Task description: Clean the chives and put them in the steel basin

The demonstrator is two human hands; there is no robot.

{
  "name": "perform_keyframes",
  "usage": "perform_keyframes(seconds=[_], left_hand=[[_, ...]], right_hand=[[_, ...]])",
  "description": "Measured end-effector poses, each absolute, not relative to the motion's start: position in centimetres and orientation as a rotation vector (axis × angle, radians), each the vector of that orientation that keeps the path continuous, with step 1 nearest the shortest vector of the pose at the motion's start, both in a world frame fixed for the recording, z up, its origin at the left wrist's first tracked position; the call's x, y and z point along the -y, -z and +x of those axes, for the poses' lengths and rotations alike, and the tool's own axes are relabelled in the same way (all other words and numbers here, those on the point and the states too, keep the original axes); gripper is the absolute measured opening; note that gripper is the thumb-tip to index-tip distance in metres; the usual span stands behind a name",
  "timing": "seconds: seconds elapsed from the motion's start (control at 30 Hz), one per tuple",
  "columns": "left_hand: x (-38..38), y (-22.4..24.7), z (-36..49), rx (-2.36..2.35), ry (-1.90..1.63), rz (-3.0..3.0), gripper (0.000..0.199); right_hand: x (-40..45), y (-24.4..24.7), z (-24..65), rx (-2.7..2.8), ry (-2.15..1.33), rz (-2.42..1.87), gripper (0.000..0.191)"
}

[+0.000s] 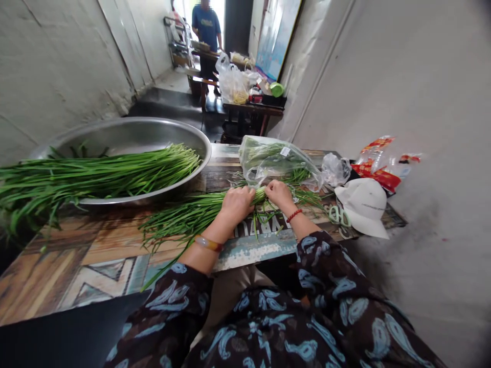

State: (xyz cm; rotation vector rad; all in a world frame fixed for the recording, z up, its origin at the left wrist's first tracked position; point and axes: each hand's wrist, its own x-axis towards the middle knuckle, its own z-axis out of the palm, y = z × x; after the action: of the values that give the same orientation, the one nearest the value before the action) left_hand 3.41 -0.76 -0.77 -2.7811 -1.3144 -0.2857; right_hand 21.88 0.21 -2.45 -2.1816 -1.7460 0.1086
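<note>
A bunch of garlic chives lies on the wood-patterned table, with its pale stem ends to the right. My left hand is closed around the bunch near those ends. At the tips of the stems, my right hand has its fingers pinched together; what is between them is too small to make out. Loose trimmings are scattered below and right of the hands. Just behind them rests a clear plastic bag with more chives inside.
A wide metal basin at the left holds a large heap of chives. On the right lie a crumpled bag, a white cap, green-handled scissors and red packaging. A person stands beyond a cluttered table.
</note>
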Motion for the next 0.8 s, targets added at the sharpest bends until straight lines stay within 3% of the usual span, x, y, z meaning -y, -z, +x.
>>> perform_keyframes(seconds=[0.4, 0.67, 0.8], left_hand=[[1.1, -0.8, 2.3, 1.348, 0.387, -2.740, 0.032], [-0.9, 0.9, 1.8, 1.674, 0.509, -2.812, 0.043], [-1.4, 0.9, 1.5, 1.746, 0.574, -2.875, 0.057]], right_hand=[[-1.6, 3.1, 26.7, 1.462, -0.178, -2.129, 0.032], [1.7, 3.5, 29.6, 1.457, -0.227, -1.826, 0.044], [2.5, 2.6, 29.9, 1.459, -0.136, -1.661, 0.035]])
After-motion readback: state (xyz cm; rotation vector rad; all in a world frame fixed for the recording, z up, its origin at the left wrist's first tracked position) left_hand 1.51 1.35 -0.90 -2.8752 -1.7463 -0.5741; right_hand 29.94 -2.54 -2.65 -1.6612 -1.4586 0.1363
